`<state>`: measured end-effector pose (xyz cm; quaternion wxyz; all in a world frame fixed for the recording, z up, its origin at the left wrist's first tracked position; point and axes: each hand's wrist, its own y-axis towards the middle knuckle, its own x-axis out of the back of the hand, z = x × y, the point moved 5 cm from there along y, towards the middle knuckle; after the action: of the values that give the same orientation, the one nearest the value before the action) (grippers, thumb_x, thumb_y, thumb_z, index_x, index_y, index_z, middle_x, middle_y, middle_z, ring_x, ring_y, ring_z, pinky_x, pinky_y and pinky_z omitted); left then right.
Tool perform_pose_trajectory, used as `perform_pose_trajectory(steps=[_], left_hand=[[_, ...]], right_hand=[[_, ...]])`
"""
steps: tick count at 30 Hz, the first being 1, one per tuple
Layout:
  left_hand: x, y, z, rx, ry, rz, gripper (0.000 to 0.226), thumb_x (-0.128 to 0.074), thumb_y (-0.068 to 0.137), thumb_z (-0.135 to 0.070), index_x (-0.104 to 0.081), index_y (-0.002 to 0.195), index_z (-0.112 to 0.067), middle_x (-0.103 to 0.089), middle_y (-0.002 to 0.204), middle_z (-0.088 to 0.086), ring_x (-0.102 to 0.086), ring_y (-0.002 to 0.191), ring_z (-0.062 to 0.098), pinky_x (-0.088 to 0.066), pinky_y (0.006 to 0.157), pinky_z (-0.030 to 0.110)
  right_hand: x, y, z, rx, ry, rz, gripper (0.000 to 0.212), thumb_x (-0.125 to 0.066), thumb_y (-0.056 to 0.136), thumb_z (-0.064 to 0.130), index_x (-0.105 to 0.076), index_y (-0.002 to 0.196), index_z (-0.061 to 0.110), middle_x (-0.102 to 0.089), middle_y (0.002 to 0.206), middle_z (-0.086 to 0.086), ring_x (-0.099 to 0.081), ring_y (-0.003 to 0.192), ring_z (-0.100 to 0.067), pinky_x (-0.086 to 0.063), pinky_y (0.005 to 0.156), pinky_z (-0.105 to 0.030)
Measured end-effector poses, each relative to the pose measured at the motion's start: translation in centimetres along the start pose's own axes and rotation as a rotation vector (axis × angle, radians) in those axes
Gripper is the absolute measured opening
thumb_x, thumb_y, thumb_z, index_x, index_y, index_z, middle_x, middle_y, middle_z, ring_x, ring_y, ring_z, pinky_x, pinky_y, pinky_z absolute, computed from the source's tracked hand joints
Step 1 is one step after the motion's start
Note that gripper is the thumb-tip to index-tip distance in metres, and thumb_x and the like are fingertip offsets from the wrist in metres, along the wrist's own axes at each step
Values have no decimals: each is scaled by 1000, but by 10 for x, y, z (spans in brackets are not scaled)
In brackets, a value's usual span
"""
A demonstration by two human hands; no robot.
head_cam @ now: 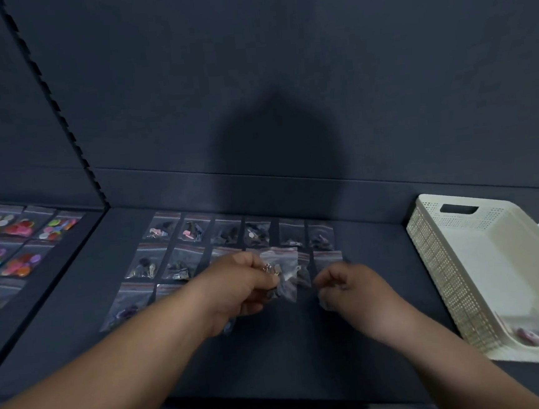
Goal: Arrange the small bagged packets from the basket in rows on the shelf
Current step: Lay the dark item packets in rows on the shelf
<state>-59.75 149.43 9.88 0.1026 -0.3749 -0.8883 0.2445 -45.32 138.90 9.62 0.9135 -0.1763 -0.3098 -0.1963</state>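
- The left hand (239, 282) is gripping a small bundle of clear zip packets (286, 279), with its fingers curled around it. The bundle is hanging just above the shelf, over the middle of the second row.
- The right hand (350, 287) is hovering just beside the bundle, on its right side. Its fingers are curled together, but the picture is blurred there, so it is not possible to tell whether they are pinching a packet or nothing.
- The dark shelf (61, 336) is carrying the packets that are lying flat in rows. The back row (241, 229) is showing six packets side by side, near the back panel.
- The second row (182, 264) is lying just in front of the back row. Two packets are showing at its left and one at its right end, while the hands are hiding the middle.
- The third row (130, 304) is beginning at the left, with one packet fully in view and a second one partly under the left forearm.
- The white perforated basket (427, 239) is standing at the right end of the shelf, well apart from the rows. A few more packets (530, 334) are lying in its near corner, blurred.
- On the neighbouring shelf at the left, packets of colourful round pieces (22, 258) are also lying in rows.
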Motion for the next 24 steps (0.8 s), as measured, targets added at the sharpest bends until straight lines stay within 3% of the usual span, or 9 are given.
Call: perform_pose_trajectory(steps=[2, 3, 5, 8, 11, 16, 18, 21, 24], left_hand=[[-3, 0, -2, -19, 2, 13, 20, -65, 84, -3, -53, 76, -17, -61, 67, 2, -57, 61, 13, -48, 59, 25], [-5, -1, -3, -28, -2, 13, 20, -66, 84, -3, -53, 76, -16, -62, 67, 2, -58, 62, 13, -49, 59, 25], [-7, -2, -3, -44, -9, 11, 20, -66, 83, -2, -54, 75, -16, -61, 63, 2, -59, 60, 13, -50, 57, 24], [-4, -5, -2, -73, 79, -9, 13, -66, 85, -6, -57, 80, -15, -64, 67, 3, -60, 60, 13, -50, 57, 23], [20, -7, -3, -185, 390, -161, 4, -64, 88, -20, -62, 90, -20, -65, 84, -1, -61, 72, 12, -48, 63, 22], [54, -14, 3, -326, 834, -323, 7, -61, 88, -26, -61, 93, -31, -61, 90, -13, -60, 89, 10, -48, 76, 25], [56, -16, 8, -374, 951, -327, 12, -60, 88, -26, -63, 100, -30, -58, 95, -12, -58, 93, 9, -44, 78, 23], [54, -18, 13, -470, 1079, -317, 22, -57, 90, -25, -62, 112, -25, -56, 109, -6, -51, 105, 11, -36, 81, 18], [51, -20, 16, -521, 1160, -319, 24, -54, 91, -26, -62, 113, -25, -54, 112, -3, -47, 112, 14, -34, 85, 20]], right_hand=[[5, -1, 15, 10, 237, -82, 12, -60, 87, 9, -64, 79, 18, -62, 70, -1, -57, 64, -13, -49, 60, -25], [3, -3, 23, -9, 390, -52, 5, -61, 87, 11, -64, 85, 14, -62, 73, 0, -57, 65, -11, -48, 59, -22], [-10, -6, 35, -57, 625, 99, 11, -62, 87, 10, -62, 98, 10, -64, 77, 1, -60, 64, -6, -50, 60, -20], [-27, -5, 39, -46, 625, 158, 17, -63, 85, 2, -58, 100, 8, -62, 71, 1, -57, 56, -4, -46, 52, -18], [-40, -1, 30, -102, 594, 135, 18, -63, 84, -1, -57, 94, 13, -64, 72, 0, -58, 59, -7, -47, 51, -18], [-62, 0, 25, -171, 540, 165, 21, -65, 83, 1, -55, 90, 18, -65, 74, -3, -63, 61, -12, -54, 56, -25], [-59, -1, 27, -139, 258, 106, 22, -68, 81, 14, -51, 94, 20, -67, 77, -5, -65, 68, -18, -55, 62, -32], [-44, -7, 39, 79, -541, -62, 28, -55, 88, 30, -48, 114, 21, -65, 101, -5, -61, 96, -25, -44, 73, -30], [-40, -13, 49, 270, -603, -141, 16, -47, 93, 25, -53, 105, 19, -58, 108, -2, -57, 101, -23, -39, 71, -28]])
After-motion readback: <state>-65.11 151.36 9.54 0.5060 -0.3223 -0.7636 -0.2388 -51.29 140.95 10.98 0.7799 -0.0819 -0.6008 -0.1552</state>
